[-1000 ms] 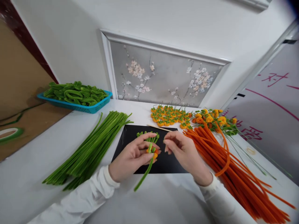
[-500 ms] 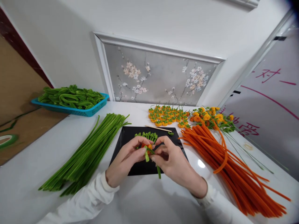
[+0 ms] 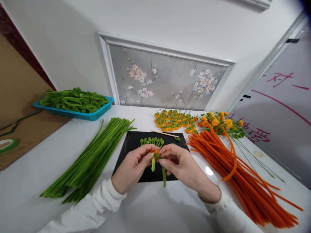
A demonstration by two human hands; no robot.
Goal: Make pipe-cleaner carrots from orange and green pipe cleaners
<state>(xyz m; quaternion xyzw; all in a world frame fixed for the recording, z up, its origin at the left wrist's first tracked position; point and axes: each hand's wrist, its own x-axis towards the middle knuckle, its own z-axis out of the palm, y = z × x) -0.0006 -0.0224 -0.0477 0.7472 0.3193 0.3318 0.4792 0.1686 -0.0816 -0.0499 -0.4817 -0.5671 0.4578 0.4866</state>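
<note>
Head view: left hand [image 3: 132, 166] and right hand [image 3: 179, 165] both pinch a small orange-and-green fuzzy pipe-cleaner piece [image 3: 155, 155] (stem ends dangling) — above the black rectangular mat [image 3: 131, 144].

A glossy white table [image 3: 29, 194] fills the lower view, a small glare [image 3: 209, 170] at 4 o'clock. At 12 o'clock a white wall [image 3: 73, 48] carries a white-framed grey blossom painting [image 3: 167, 84]. A brown board [image 3: 17, 90] stands at 9 o'clock, a pale panel with pink writing [image 3: 279, 106] at 3 o'clock.

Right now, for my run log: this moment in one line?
left hand: pinches orange-green piece; right hand: pinches green stem; both over black mat
</note>
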